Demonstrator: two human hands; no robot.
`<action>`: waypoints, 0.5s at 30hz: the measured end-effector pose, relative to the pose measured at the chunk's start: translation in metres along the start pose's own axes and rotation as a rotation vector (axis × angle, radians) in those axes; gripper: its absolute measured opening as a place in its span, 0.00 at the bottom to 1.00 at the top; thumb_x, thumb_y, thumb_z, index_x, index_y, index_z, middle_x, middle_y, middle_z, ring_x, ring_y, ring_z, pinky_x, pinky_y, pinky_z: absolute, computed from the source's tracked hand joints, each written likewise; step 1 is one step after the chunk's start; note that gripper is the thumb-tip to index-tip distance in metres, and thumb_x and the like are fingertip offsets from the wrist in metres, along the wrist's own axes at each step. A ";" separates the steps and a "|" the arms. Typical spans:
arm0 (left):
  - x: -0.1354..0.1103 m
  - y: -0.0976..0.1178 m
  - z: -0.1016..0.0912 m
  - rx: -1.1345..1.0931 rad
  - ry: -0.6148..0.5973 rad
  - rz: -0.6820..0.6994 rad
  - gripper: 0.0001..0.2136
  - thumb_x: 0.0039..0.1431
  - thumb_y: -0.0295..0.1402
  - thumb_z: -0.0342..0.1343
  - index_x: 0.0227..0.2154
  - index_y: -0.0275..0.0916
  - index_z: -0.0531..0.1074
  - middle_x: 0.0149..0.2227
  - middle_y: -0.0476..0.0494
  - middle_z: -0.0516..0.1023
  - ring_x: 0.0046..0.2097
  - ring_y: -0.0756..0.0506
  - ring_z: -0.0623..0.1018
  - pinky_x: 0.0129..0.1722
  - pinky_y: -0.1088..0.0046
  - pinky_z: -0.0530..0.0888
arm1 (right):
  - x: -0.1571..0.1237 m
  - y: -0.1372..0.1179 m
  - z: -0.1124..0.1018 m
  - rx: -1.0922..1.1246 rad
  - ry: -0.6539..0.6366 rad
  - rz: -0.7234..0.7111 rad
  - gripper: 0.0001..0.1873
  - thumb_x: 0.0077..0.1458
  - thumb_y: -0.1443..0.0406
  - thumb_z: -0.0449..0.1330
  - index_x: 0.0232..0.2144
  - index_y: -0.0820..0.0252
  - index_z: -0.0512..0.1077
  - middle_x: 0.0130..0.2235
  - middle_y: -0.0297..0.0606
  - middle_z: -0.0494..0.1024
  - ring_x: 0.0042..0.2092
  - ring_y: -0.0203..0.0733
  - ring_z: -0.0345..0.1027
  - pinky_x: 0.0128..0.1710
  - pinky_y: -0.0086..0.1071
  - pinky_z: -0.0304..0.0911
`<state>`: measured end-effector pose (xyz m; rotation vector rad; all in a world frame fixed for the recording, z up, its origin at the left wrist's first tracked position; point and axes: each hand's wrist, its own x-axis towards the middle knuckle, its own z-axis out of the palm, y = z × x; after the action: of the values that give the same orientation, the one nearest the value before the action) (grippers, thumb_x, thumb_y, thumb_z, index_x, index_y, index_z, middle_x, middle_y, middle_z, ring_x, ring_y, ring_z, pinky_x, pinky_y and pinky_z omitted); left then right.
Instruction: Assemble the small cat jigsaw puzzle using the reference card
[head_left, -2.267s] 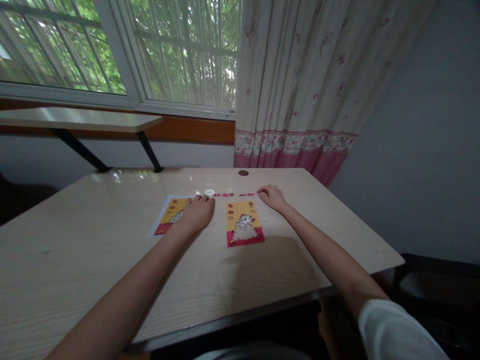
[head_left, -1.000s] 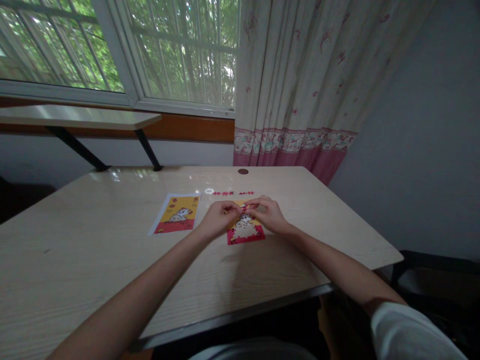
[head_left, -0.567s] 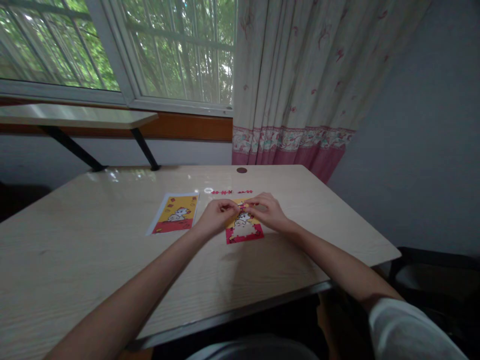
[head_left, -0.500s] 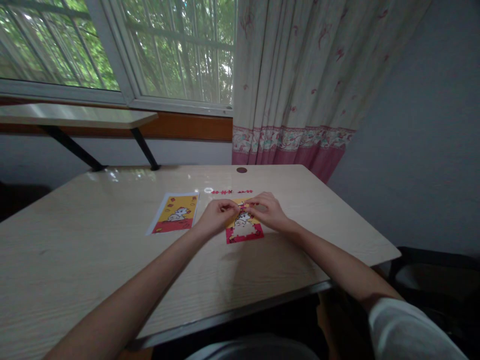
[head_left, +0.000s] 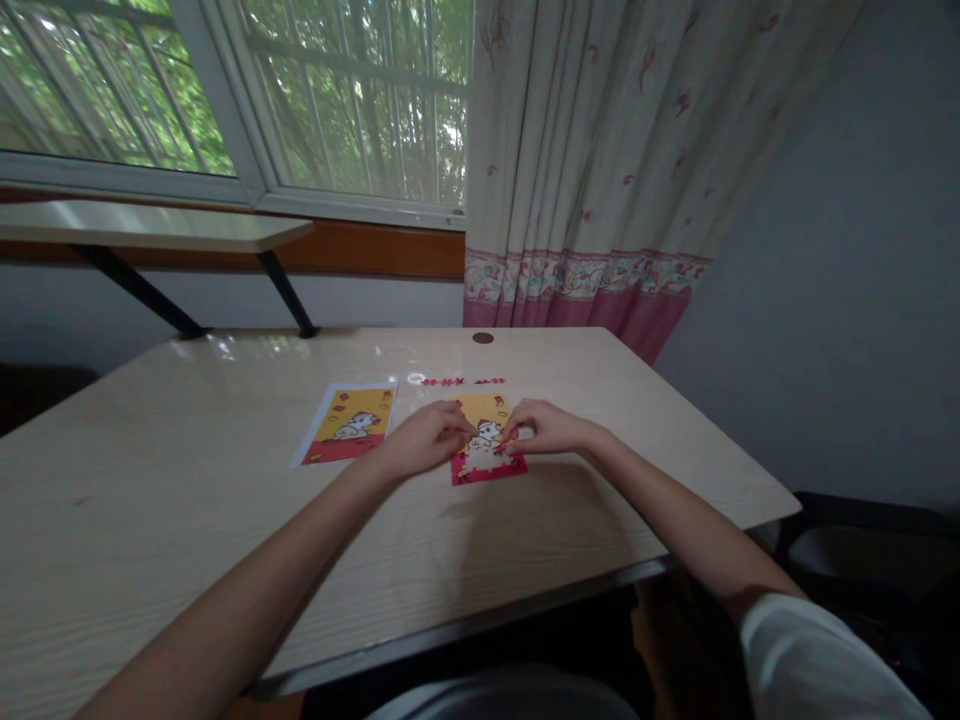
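A jigsaw puzzle [head_left: 480,478] with a yellow top, a red lower border and a white bird lies partly assembled on the table. Bare backing shows in a gap below the bird. My right hand [head_left: 544,428] is over the puzzle's right side, its thumb and fingers pinched on a small red puzzle piece [head_left: 500,450] above the gap. My left hand [head_left: 429,438] rests at the left edge, fingertips closed beside the bird; what they hold, if anything, is hidden. Loose red puzzle pieces [head_left: 450,381] lie in a row behind the puzzle.
A printed picture [head_left: 352,425] of the same bird lies left of the puzzle. A brown disc [head_left: 483,338] sits at the table's back edge. A raised shelf [head_left: 255,232] on black legs stands back left, near the window. A curtain [head_left: 577,200] hangs behind the table.
My right hand has come down and toward me from the puzzle's top to its middle right, with the red piece. My left hand has shifted slightly left, uncovering the yellow top and the bird.
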<state>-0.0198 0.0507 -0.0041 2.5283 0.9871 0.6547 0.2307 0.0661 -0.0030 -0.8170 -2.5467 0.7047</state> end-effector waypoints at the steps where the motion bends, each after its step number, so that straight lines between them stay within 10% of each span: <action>1: 0.000 0.000 0.000 0.023 -0.021 0.015 0.11 0.55 0.28 0.50 0.36 0.39 0.78 0.36 0.41 0.75 0.39 0.46 0.73 0.41 0.69 0.69 | 0.000 0.000 0.001 -0.009 -0.006 0.004 0.10 0.46 0.60 0.66 0.32 0.57 0.78 0.30 0.34 0.77 0.35 0.36 0.68 0.38 0.29 0.61; 15: -0.003 0.021 0.007 0.192 -0.173 0.179 0.20 0.58 0.24 0.46 0.48 0.49 0.74 0.37 0.42 0.68 0.40 0.45 0.69 0.41 0.71 0.68 | 0.000 0.001 0.002 -0.030 -0.011 0.017 0.11 0.45 0.60 0.66 0.32 0.58 0.78 0.31 0.34 0.76 0.35 0.37 0.68 0.36 0.28 0.61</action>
<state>-0.0063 0.0330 -0.0012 2.8096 0.8042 0.3949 0.2297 0.0661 -0.0048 -0.8482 -2.5689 0.6803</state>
